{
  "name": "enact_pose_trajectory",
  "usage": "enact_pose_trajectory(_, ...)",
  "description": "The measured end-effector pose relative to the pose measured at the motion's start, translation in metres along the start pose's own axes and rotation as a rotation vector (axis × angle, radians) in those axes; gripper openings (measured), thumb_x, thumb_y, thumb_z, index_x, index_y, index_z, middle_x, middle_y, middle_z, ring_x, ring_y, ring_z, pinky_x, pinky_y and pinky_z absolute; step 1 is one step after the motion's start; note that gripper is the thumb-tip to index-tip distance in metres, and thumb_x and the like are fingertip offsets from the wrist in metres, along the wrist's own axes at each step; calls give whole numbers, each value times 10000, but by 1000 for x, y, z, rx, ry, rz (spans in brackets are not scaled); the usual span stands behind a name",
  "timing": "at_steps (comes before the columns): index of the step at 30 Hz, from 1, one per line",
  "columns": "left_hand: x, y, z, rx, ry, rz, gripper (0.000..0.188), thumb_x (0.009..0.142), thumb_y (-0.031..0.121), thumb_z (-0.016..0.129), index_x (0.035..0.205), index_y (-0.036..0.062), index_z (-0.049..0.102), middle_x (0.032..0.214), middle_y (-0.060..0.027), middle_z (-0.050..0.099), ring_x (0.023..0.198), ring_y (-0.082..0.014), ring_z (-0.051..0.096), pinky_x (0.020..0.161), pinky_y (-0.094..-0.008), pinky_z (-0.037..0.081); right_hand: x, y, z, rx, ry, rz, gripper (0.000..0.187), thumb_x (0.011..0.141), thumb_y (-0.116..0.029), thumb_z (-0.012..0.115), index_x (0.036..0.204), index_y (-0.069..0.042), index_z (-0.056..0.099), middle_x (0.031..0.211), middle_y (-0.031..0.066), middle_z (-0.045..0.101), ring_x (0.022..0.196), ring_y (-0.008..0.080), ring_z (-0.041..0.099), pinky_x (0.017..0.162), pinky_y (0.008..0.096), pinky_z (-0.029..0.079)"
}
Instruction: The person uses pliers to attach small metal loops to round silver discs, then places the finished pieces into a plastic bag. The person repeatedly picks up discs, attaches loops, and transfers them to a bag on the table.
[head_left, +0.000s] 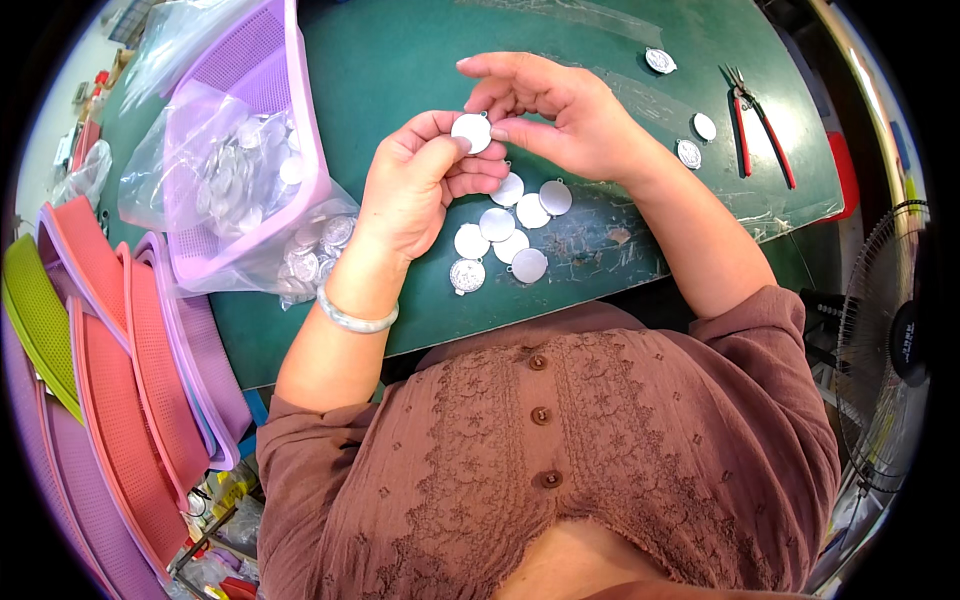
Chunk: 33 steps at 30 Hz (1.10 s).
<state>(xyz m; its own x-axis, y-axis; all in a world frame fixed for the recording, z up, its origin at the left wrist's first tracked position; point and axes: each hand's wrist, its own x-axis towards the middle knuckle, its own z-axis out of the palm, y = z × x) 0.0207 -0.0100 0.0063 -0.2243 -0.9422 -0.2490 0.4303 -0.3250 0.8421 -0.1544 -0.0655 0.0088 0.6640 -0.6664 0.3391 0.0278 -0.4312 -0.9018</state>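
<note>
Held disc: a round silver disc [468, 132] with a small loop, plain face showing, held above the green table [390, 60], near twelve o'clock of the view; it centres the clock below.
Left hand [425, 170]: thumb and fingers clamped on the disc; a pale bangle [357, 319] circles the wrist.
Right hand [560, 110]: thumb and index finger apart, other fingers curled; thumb tip at the disc's three o'clock edge, contact impossible to tell.
Loose discs [497, 224]: grouped at six o'clock, mostly plain, one patterned.
Far discs [660, 61]: one at two o'clock, two at three.
Pliers [741, 97]: three o'clock, red handles spread.
Purple basket [312, 130]: nine o'clock, holding a clear bag [150, 180] of discs.
Fan [862, 350]: four o'clock.
</note>
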Motion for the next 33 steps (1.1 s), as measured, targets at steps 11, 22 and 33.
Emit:
enact_pose_trajectory(11,0,0,-1,-34,-26,12,202,824,24,430,999,-64,481,890,-163,600,747,-231,631,688,-307,536,0,1,-1,23,1,3,473,774,108,508,1225,-7,426,958,84,566,877,130,554,795,256,459)
enact_pose_trajectory(22,0,1,1,-27,-6,-4,172,818,22,464,967,-57,491,866,-154,607,730,-218,631,668,-287,536,0,1,-1,12,-2,-11,480,766,111,516,1223,-10,429,958,84,568,872,127,554,792,254,459)
enact_pose_trajectory(33,2,-6,5,-23,37,124,185,891,106,402,1016,-26,434,949,-171,580,831,-229,607,736,-318,517,1,3,2,54,76,52,461,780,72,521,1224,-12,430,952,63,565,839,103,541,757,235,452)
